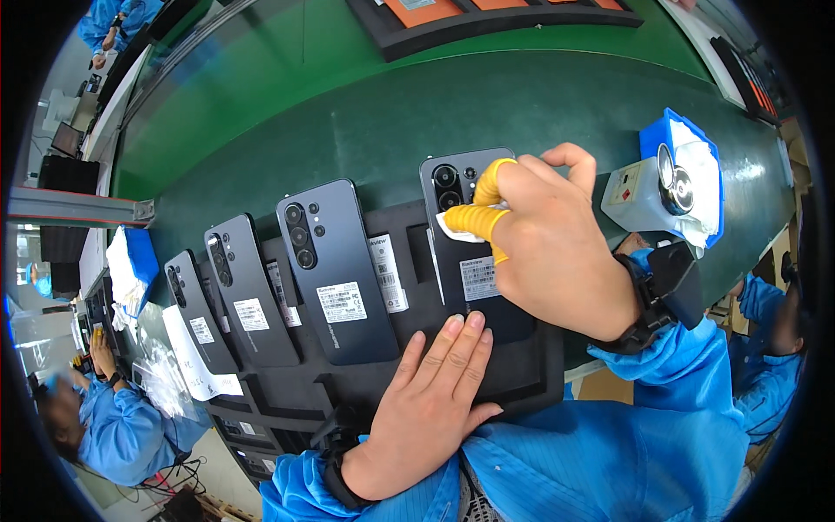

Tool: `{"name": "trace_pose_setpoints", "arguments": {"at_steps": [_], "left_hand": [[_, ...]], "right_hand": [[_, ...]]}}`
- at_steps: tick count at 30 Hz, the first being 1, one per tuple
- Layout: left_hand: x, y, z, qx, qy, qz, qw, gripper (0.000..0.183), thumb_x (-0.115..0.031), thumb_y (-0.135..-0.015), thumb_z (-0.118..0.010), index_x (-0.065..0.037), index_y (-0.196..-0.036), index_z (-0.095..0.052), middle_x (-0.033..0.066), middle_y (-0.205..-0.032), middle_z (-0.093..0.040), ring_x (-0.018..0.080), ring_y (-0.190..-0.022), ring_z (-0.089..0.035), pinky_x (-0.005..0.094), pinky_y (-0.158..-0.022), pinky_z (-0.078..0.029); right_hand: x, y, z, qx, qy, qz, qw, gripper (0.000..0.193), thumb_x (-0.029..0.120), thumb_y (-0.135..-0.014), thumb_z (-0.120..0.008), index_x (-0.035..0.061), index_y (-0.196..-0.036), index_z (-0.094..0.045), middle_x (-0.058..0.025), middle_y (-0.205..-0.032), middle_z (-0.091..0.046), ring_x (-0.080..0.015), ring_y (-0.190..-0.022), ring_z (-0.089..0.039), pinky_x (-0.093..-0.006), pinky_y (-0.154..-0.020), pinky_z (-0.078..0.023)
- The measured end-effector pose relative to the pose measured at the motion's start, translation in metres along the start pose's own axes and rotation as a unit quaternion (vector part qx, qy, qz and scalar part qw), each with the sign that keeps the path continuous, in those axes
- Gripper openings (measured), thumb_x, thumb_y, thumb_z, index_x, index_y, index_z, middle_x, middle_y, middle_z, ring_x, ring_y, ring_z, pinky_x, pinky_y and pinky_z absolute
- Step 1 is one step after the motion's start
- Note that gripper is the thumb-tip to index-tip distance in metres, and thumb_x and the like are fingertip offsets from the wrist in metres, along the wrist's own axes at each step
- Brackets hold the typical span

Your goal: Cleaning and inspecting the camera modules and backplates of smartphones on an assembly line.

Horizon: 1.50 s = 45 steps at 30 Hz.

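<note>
A dark smartphone (pixel 450 277) lies back up at the right end of a black foam tray (pixel 352 387), its round camera lenses at the top and a white label on its back. My right hand (pixel 552 248), with yellow finger cots on some fingers, pinches a small white wipe (pixel 454 230) against the back just below the lenses. My left hand (pixel 430 391) lies flat, fingers stretched, its fingertips touching the phone's lower end. To the left, another dark phone (pixel 344 252) rests back up on the tray, beside a grey phone (pixel 261 322) and a smaller-looking phone (pixel 193 296).
Right of my right hand stand a white bottle (pixel 631 196) with a metal top and a blue bin (pixel 719 217) of white wipes. A tray of orange pieces (pixel 391 39) sits at the far side. Another person in blue (pixel 130 426) works at the left.
</note>
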State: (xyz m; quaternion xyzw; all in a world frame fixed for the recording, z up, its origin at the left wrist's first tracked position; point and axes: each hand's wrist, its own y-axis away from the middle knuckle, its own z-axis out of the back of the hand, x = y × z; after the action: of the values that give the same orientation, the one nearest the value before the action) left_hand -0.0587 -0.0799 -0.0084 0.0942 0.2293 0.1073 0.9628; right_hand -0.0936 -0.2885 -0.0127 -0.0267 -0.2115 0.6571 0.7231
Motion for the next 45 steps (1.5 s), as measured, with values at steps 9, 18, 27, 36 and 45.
{"name": "trace_pose_setpoints", "arguments": {"at_steps": [9,18,27,36,45], "left_hand": [[0.000,-0.002,0.002,0.013,0.004,0.001,1.000,0.073,-0.046,-0.085,-0.061,-0.002,-0.141,-0.043,0.0118,-0.150,-0.038,0.0258,-0.140,-0.034,0.0438,-0.113,-0.028],[-0.001,-0.002,0.001,0.012,-0.002,0.008,1.000,0.074,-0.046,-0.084,-0.061,-0.002,-0.141,-0.044,0.0114,-0.152,-0.036,0.0256,-0.141,-0.033,0.0435,-0.113,-0.027],[0.000,-0.003,0.002,0.014,0.003,0.001,1.000,0.073,-0.046,-0.085,-0.061,-0.002,-0.141,-0.043,0.0118,-0.151,-0.037,0.0258,-0.141,-0.034,0.0439,-0.113,-0.029],[0.001,-0.001,0.000,0.015,0.012,0.007,1.000,0.078,-0.047,-0.082,-0.066,-0.002,-0.142,-0.042,0.0158,-0.150,-0.038,0.0298,-0.142,-0.032,0.0456,-0.114,-0.025],[-0.001,-0.002,0.000,0.014,0.012,0.000,1.000,0.077,-0.047,-0.082,-0.066,-0.002,-0.141,-0.043,0.0160,-0.149,-0.038,0.0300,-0.141,-0.032,0.0450,-0.114,-0.026]], "right_hand": [[-0.008,0.004,-0.004,-0.073,0.004,0.019,0.997,0.007,0.008,-0.069,-0.068,0.0062,-0.073,-0.073,-0.0029,-0.085,-0.055,-0.0200,-0.086,-0.054,-0.0479,-0.088,-0.030],[-0.028,-0.007,-0.007,-0.164,0.104,0.015,0.981,0.007,0.015,-0.072,-0.071,0.0078,-0.071,-0.071,-0.0018,-0.088,-0.057,-0.0189,-0.085,-0.054,-0.0497,-0.089,-0.030],[-0.004,0.007,-0.015,-0.091,0.060,0.015,0.994,0.020,0.008,-0.070,-0.069,0.0073,-0.089,-0.076,-0.0031,-0.093,-0.061,-0.0192,-0.083,-0.053,-0.0476,-0.089,-0.030],[-0.002,0.012,0.010,-0.046,0.024,-0.044,0.998,0.033,-0.002,-0.063,-0.064,0.0096,-0.091,-0.077,-0.0016,-0.087,-0.059,-0.0203,-0.080,-0.055,-0.0450,-0.087,-0.030],[-0.015,-0.006,-0.023,-0.141,0.146,0.033,0.979,0.012,0.017,-0.075,-0.065,0.0131,-0.082,-0.073,0.0012,-0.093,-0.056,-0.0174,-0.090,-0.052,-0.0467,-0.088,-0.028]]}}
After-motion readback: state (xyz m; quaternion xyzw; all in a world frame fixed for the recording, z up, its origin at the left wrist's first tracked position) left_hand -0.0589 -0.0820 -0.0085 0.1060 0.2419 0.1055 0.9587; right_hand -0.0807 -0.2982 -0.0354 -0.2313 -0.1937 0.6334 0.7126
